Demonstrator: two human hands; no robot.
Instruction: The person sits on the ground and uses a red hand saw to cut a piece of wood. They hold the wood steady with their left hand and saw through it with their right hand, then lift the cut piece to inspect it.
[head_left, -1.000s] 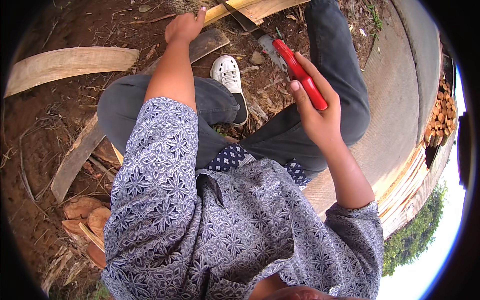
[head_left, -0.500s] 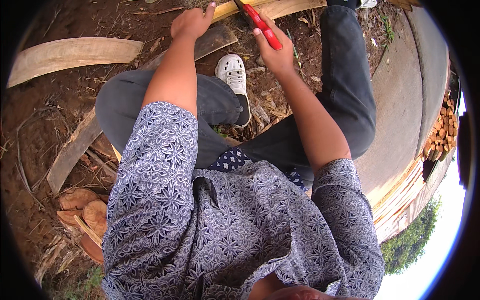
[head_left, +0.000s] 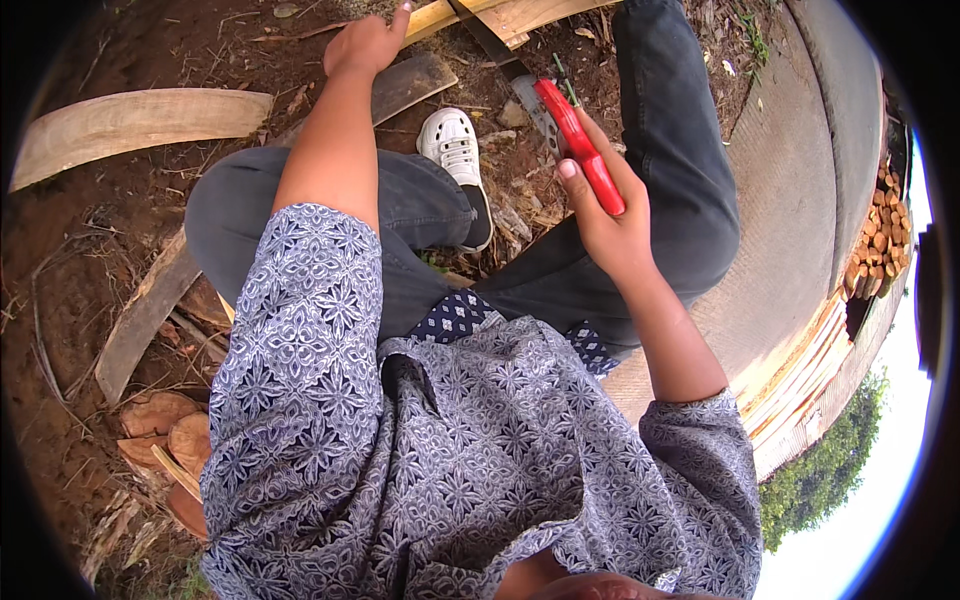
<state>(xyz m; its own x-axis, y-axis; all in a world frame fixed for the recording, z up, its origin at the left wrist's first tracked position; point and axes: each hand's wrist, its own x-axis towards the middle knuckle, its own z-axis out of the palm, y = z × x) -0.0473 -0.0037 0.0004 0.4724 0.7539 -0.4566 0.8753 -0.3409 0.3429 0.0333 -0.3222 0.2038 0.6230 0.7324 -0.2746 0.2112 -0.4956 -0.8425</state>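
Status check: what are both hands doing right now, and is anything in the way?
Right hand gripping red-handled knife, blade toward the ground. Left hand pressing on pale wood strip. White shoe and wood scraps lie between them.

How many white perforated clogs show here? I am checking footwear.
1. The white perforated clog sits on the dirt between the bent knees, below the left hand. The other foot is out of view, so a second may be hidden.
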